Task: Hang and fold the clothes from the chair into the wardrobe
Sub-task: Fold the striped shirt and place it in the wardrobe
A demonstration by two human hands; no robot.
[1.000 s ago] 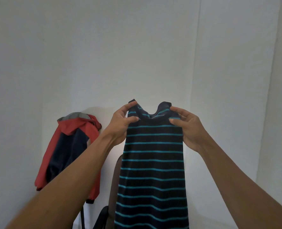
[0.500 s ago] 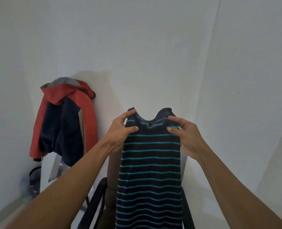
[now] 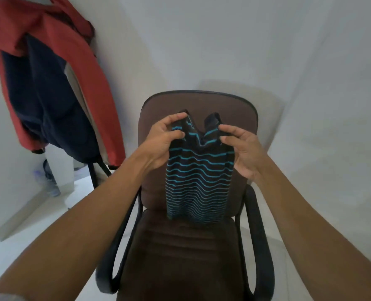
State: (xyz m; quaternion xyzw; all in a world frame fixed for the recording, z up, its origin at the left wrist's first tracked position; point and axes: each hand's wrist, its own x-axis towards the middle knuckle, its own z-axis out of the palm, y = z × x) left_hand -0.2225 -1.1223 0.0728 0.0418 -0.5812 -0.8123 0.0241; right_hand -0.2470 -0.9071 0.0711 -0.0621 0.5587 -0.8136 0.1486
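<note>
A dark top with thin turquoise stripes [image 3: 198, 179] hangs in front of me by its shoulders. My left hand [image 3: 160, 144] pinches its left shoulder and my right hand [image 3: 243, 148] pinches its right shoulder. Its lower hem reaches the seat of a brown office chair [image 3: 180, 253] with black armrests, which stands right below my arms. The chair's backrest shows behind the top. No wardrobe is in view.
A red and navy jacket [image 3: 47, 83] hangs at the upper left against the white wall. Below it on the pale floor stand a plastic water bottle [image 3: 47, 181] and black stand legs [image 3: 93, 174]. White walls close in behind and to the right.
My view has tilted down, so the chair now fills the middle. Both hands have lowered the striped top until its hem meets the seat, still holding its shoulders.
</note>
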